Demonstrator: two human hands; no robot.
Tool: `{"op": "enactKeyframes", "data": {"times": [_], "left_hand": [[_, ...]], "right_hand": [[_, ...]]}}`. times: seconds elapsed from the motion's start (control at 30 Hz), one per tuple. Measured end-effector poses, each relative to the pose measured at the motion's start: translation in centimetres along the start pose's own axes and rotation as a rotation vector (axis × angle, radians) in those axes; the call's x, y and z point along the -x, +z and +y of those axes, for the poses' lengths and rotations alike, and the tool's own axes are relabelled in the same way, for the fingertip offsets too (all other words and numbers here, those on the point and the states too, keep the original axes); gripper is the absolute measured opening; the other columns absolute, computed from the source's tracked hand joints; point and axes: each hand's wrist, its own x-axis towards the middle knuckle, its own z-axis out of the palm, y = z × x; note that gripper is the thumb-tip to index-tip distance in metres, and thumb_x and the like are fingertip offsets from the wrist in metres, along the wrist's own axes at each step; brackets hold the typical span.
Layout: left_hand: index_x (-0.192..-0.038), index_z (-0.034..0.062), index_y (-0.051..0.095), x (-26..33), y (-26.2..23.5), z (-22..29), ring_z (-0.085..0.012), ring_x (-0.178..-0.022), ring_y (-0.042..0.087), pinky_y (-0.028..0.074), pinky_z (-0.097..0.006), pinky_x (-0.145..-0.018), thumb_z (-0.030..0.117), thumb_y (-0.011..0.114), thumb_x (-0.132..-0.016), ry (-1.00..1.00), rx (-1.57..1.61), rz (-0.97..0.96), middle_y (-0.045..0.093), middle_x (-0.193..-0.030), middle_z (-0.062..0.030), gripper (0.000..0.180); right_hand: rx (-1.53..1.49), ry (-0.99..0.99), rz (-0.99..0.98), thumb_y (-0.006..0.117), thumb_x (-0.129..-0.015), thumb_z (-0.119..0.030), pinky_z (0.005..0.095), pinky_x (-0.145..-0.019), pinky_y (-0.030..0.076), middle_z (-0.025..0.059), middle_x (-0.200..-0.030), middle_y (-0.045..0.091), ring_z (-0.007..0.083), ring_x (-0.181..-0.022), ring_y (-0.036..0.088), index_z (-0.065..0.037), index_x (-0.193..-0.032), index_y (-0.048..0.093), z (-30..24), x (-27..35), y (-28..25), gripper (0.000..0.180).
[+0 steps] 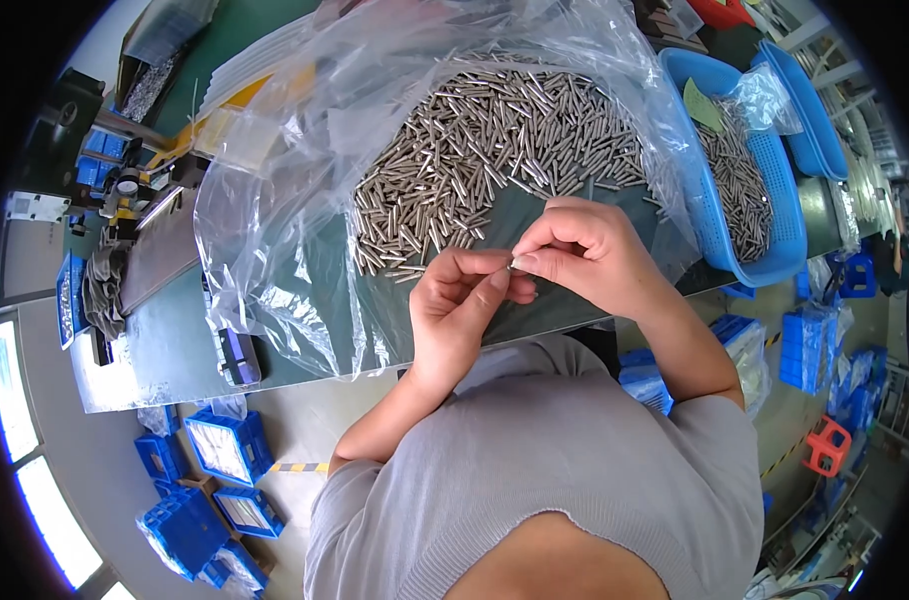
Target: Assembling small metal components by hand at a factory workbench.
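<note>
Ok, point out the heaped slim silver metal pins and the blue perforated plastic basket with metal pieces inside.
Heaped silver metal pins (495, 135): head view, middle of the heap.
Blue perforated plastic basket (773, 165): head view, its right-hand perforated wall.

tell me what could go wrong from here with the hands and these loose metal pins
The small piece at the fingertips of the left hand and right hand might slip and get lost among the metal pins.

The clear plastic around the pins reaches the table's front edge; a snag could drag pins along.

The blue basket sits near that edge, so a knock might spill it.
</note>
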Motion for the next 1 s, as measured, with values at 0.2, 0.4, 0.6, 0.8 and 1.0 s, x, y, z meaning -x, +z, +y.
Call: {"op": "enactKeyframes", "data": {"times": [0.2, 0.4, 0.6, 0.8, 1.0], "left_hand": [[-0.097, -0.0058, 0.054, -0.3, 0.5, -0.2, -0.018, -0.08, 0.064, 0.054, -0.029, -0.074, -0.005, 0.05, -0.089, 0.013, -0.018, -0.054, 0.063, -0.092, -0.0141, 0.009], [-0.097, -0.0046, 0.054, 0.5, 0.3, -0.2, -0.0185, -0.08, 0.065, 0.054, -0.029, -0.074, -0.005, 0.051, -0.088, 0.004, -0.055, 0.004, 0.064, -0.093, -0.0145, 0.009], [-0.095, -0.0031, 0.053, 0.7, -0.1, -0.2, -0.0189, -0.078, 0.064, 0.053, -0.032, -0.074, -0.005, 0.051, -0.089, 0.042, 0.024, -0.03, 0.062, -0.095, -0.0164, 0.007], [-0.095, -0.0034, 0.053, -0.1, 0.3, -0.1, -0.0177, -0.079, 0.063, 0.053, -0.031, -0.074, -0.003, 0.051, -0.089, 0.031, 0.036, -0.061, 0.062, -0.096, -0.0153, 0.006], [-0.096, -0.0033, 0.053, -0.1, -0.2, -0.3, -0.0171, -0.08, 0.063, 0.054, -0.03, -0.074, -0.004, 0.05, -0.089, 0.022, 0.016, -0.047, 0.061, -0.098, -0.0155, 0.007]], "right_hand": [[0.035, -0.047, 0.042, 0.067, -0.077, 0.0, 0.0223, -0.052, 0.04, 0.0028, -0.07, 0.055, 0.0088, -0.059, 0.054, -0.001, -0.08, 0.063, 0.6, 0.7, 0.0, 0.005], [0.067, -0.05, 0.094, 0.067, -0.076, -0.002, 0.0237, -0.051, 0.039, 0.0025, -0.069, 0.053, 0.0094, -0.059, 0.052, -0.002, -0.078, 0.061, -0.3, 1.7, -0.8, 0.006], [0.469, -0.131, 0.707, 0.063, -0.078, -0.001, 0.0222, -0.054, 0.04, 0.0025, -0.074, 0.057, 0.008, -0.061, 0.05, -0.003, -0.083, 0.061, -2.3, 3.9, -8.8, 0.006], [1.297, 0.058, 0.637, 0.061, -0.08, -0.01, 0.0354, -0.072, 0.049, 0.0126, -0.121, 0.052, 0.0308, -0.1, 0.055, -0.011, -0.102, 0.063, -1.5, 4.4, -15.3, 0.022], [0.913, -0.103, 0.622, 0.062, -0.078, -0.006, 0.0345, -0.066, 0.05, 0.0109, -0.096, 0.06, 0.0278, -0.077, 0.061, -0.005, -0.096, 0.062, -2.8, 1.6, -7.8, 0.017]]}}
